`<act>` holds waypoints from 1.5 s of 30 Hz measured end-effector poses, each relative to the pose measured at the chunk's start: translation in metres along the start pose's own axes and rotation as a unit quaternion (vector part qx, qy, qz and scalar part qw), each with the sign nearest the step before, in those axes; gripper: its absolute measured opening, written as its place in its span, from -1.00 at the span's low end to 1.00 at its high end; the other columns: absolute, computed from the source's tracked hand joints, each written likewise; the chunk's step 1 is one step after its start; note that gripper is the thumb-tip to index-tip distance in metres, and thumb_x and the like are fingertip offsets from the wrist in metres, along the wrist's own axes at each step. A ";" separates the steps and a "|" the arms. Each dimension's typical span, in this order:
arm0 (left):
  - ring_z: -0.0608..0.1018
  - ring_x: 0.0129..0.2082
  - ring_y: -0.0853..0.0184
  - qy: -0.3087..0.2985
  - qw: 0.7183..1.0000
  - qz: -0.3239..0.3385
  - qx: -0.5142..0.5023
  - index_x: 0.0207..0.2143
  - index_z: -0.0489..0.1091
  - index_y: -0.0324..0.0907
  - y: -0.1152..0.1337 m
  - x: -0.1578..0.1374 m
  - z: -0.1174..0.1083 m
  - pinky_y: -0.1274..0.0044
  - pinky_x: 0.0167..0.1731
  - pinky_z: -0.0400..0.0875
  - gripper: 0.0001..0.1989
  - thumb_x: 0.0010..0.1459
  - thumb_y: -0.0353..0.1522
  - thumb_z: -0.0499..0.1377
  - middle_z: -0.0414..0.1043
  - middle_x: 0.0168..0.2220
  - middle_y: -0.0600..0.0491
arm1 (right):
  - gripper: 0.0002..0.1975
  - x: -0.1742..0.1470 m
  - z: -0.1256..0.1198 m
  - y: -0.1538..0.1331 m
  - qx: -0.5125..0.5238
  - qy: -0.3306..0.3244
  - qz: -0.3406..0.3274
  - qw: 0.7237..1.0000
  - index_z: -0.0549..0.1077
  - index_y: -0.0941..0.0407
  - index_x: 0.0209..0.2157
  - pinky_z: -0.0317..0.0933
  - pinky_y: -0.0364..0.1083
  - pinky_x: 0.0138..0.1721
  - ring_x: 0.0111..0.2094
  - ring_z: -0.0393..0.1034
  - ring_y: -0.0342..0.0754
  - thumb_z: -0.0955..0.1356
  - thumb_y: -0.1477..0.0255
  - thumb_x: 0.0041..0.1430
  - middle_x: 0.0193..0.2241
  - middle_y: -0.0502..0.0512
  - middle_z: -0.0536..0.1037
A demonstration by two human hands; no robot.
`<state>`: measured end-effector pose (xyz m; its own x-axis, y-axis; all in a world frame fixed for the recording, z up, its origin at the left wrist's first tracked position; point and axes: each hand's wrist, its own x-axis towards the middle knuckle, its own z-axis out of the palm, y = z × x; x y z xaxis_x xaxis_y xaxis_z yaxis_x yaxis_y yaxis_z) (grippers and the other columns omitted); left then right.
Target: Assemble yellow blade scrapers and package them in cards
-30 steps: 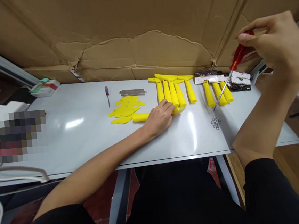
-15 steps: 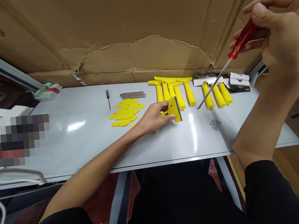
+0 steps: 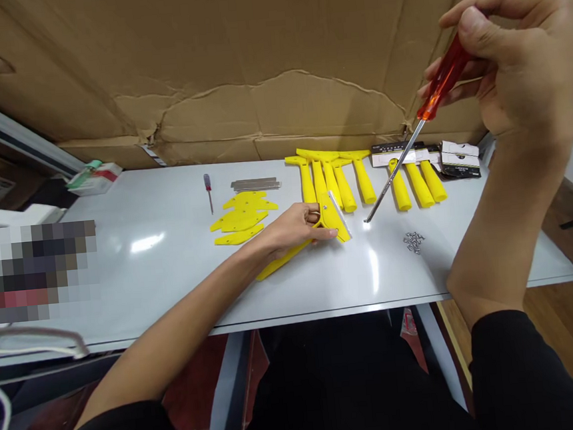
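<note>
My left hand (image 3: 300, 227) is closed around a yellow scraper (image 3: 334, 219) just over the table, its metal blade edge facing right and its handle running back under my wrist. A screw head shows on the scraper's face. Raised at the right, my right hand (image 3: 518, 54) grips a screwdriver (image 3: 443, 84) by its red see-through handle. The shaft slants down to the left, and the tip, which seems to carry a small screw, stays apart from the scraper. A small pile of screws (image 3: 413, 242) lies on the table below my right hand.
Yellow scraper handles (image 3: 344, 186) lie behind my left hand, with packaged scrapers (image 3: 417, 183) to their right. Left are yellow plates (image 3: 240, 217), metal blades (image 3: 256, 184) and a small screwdriver (image 3: 208, 190). Cardboard (image 3: 253, 57) walls off the white table's (image 3: 172, 278) back.
The scraper has turned in my left hand, so its handle now shows beneath my wrist. My right hand has moved left, carrying the screwdriver tip closer to the scraper.
</note>
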<state>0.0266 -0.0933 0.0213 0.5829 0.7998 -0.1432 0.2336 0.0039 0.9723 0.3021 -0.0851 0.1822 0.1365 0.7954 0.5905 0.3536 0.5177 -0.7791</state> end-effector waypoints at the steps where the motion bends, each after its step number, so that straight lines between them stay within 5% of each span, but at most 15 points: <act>1: 0.57 -0.42 0.31 0.007 1.000 -0.007 -0.008 -0.39 0.46 -0.20 0.001 0.000 0.001 0.50 -0.50 0.44 -0.65 -0.05 -0.25 0.54 0.57 -0.42 0.00 | -0.77 0.000 0.001 -0.001 -0.008 0.001 0.003 1.000 0.62 0.17 -0.19 0.45 -0.10 -0.57 -0.41 0.60 0.03 0.43 0.35 0.15 -0.46 0.10 0.52; 6: 0.57 -0.35 0.30 0.019 0.997 -0.063 -0.031 -0.43 0.44 -0.20 0.007 -0.004 0.005 0.49 -0.44 0.40 -0.65 -0.12 -0.32 0.55 0.59 -0.36 0.00 | -0.78 -0.001 0.005 0.002 0.014 -0.034 -0.023 0.999 0.62 0.11 -0.18 0.50 -0.04 -0.49 -0.35 0.62 0.07 0.43 0.31 0.19 -0.45 0.09 0.55; 16: 0.60 -0.25 0.29 0.007 0.998 -0.041 -0.041 -0.23 0.51 -0.23 0.004 -0.004 0.006 0.54 -0.44 0.39 -0.61 -0.07 -0.30 0.53 0.62 -0.21 -0.05 | -0.74 -0.001 0.035 0.012 0.053 -0.101 0.037 0.993 0.56 0.10 -0.15 0.41 -0.11 -0.58 -0.46 0.57 -0.02 0.44 0.25 0.20 -0.43 0.03 0.58; 22: 0.62 -0.20 0.23 0.019 0.998 -0.037 -0.043 -0.21 0.53 -0.22 0.003 -0.002 0.008 0.52 -0.44 0.41 -0.62 -0.10 -0.39 0.51 0.64 -0.14 -0.11 | -0.81 -0.001 0.046 0.017 0.023 -0.103 0.087 0.991 0.53 -0.01 -0.20 0.42 -0.10 -0.50 -0.44 0.54 -0.07 0.40 0.23 0.20 -0.41 -0.03 0.58; 40: 0.54 -0.29 0.32 0.026 0.996 -0.060 -0.056 -0.29 0.48 -0.24 0.004 -0.003 0.006 0.53 -0.40 0.38 -0.51 -0.19 -0.26 0.61 0.55 -0.29 0.01 | -0.75 0.005 0.045 0.034 0.030 -0.101 0.043 0.994 0.54 -0.05 -0.20 0.41 -0.01 -0.51 -0.44 0.54 0.04 0.43 0.11 0.18 -0.36 0.11 0.59; 45: 0.55 -0.28 0.33 0.009 0.996 -0.065 -0.057 -0.25 0.49 -0.24 0.006 -0.004 0.007 0.53 -0.38 0.37 -0.50 -0.15 -0.22 0.60 0.57 -0.24 -0.01 | -0.72 0.004 0.044 0.031 0.043 -0.097 0.043 0.993 0.52 0.09 -0.17 0.38 -0.03 -0.55 -0.47 0.54 0.05 0.41 0.18 0.22 -0.40 0.13 0.56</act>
<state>0.0307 -0.1003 0.0261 0.5399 0.7981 -0.2676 0.2157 0.1761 0.9605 0.2726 -0.0519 0.1515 -0.0201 0.8795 0.4755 0.2671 0.4631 -0.8451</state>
